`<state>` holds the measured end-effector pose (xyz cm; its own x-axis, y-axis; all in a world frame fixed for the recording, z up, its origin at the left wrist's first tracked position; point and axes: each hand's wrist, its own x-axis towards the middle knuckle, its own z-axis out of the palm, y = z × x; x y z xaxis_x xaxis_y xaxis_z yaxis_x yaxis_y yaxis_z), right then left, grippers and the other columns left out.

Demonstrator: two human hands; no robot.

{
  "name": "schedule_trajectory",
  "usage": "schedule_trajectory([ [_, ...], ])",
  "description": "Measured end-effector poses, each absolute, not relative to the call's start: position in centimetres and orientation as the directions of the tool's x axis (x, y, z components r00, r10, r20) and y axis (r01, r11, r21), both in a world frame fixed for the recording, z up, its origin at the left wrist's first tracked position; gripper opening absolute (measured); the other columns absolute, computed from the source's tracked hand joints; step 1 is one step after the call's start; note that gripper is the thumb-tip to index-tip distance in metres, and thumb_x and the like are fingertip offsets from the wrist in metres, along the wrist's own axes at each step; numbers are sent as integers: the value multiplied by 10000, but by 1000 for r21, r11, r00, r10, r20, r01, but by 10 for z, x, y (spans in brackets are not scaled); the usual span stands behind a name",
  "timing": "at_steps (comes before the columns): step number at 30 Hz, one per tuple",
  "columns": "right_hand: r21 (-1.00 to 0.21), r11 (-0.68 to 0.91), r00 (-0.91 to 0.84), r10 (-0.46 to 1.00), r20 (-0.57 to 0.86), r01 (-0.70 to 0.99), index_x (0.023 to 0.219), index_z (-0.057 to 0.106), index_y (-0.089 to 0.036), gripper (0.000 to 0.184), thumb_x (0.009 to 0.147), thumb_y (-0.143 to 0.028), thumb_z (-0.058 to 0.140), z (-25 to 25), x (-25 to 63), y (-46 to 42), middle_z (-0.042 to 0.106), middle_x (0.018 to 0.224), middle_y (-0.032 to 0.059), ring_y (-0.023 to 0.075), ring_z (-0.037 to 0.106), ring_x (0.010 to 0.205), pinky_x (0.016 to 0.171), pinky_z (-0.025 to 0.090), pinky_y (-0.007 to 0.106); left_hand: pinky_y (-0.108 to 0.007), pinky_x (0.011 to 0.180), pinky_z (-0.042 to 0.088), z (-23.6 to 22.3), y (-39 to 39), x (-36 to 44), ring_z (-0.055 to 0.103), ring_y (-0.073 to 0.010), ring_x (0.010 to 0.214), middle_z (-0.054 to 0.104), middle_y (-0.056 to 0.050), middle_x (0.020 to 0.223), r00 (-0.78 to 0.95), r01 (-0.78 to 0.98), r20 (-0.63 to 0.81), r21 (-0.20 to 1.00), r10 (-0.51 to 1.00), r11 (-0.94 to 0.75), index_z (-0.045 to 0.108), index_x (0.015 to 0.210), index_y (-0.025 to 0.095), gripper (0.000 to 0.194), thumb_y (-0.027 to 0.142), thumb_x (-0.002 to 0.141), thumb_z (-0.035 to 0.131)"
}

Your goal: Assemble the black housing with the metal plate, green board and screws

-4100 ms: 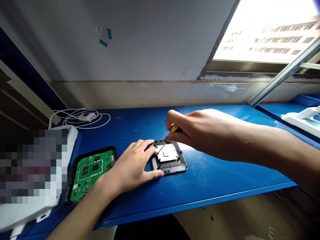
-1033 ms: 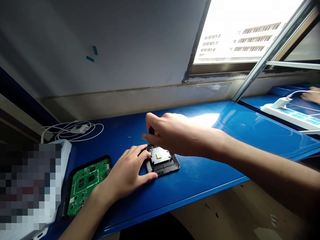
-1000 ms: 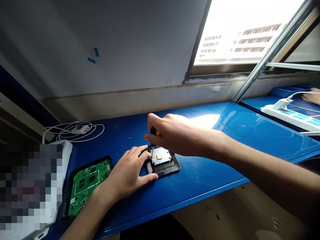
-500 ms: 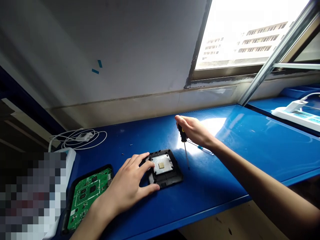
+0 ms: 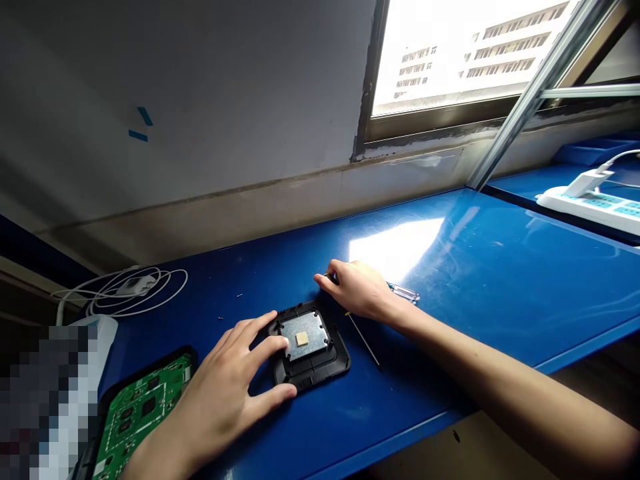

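Observation:
My left hand (image 5: pixel 225 373) grips the left side of a black plastic cover (image 5: pixel 325 370), thumb at its near edge and fingers at the far corner. Fixed in the cover is a silvery metal plate (image 5: pixel 315 333) with a small tan pad (image 5: pixel 301 339); one fingertip touches the plate's left edge. My right hand (image 5: pixel 357 287) is down at the table just beyond the cover, fingers closed round the mostly hidden handle of a screwdriver (image 5: pixel 365 341). Its thin shaft slants toward me, low over the table. A second, clear-handled screwdriver (image 5: pixel 404 293) lies partly behind my right wrist.
A green circuit board (image 5: pixel 145 407) in a black shell lies left of my left hand. Two small screws (image 5: pixel 239 295) lie beyond it. A coiled white cable with an adapter (image 5: pixel 136 287) sits at the back left, a white power strip (image 5: pixel 595 203) at the right.
My right hand has lifted the screwdriver off the metal plate, moved it right of the cover and lowered it to the table. My left hand stays on the cover. The view has shifted.

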<state>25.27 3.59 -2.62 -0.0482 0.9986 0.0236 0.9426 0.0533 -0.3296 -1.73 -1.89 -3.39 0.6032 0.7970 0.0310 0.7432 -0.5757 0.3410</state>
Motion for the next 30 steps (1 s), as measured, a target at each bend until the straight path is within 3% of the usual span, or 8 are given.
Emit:
schedule_trajectory([
  [8, -294, 44, -34, 999, 39, 955, 1105, 629, -192, 414, 1034, -530, 400, -28, 250, 31, 784, 886, 122, 307, 763, 854, 676, 476, 349, -625, 1116, 482, -30, -20, -16, 505, -370, 1402, 504, -37, 1573, 603, 746, 17, 342, 798, -571, 653, 1223, 372, 346, 437, 894, 738],
  [17, -284, 32, -19, 999, 50, 958, 1067, 633, -192, 429, 1036, -542, 386, -31, 248, 33, 789, 935, 125, 301, 773, 883, 699, 503, 351, -608, 1099, 511, -37, -21, -20, 532, -364, 1388, 512, -25, 1570, 611, 743, 71, 291, 788, -602, 634, 1260, 383, 374, 440, 903, 727],
  [23, -298, -4, 19, 999, 49, 955, 1054, 630, -211, 387, 1028, -534, 419, -35, 243, 34, 796, 949, 101, 304, 774, 895, 723, 529, 363, -554, 1052, 567, -42, -21, -26, 562, -348, 1367, 513, -7, 1575, 623, 745, 104, 222, 775, -629, 623, 1300, 397, 403, 527, 923, 685],
  [30, -331, -18, 37, 998, 50, 943, 1073, 625, -200, 356, 998, -516, 480, -34, 240, 34, 801, 980, 111, 308, 781, 897, 726, 545, 372, -568, 1031, 583, -52, -18, -34, 589, -348, 1341, 518, 6, 1572, 644, 728, 143, 188, 752, -659, 590, 1339, 423, 435, 587, 939, 641],
])
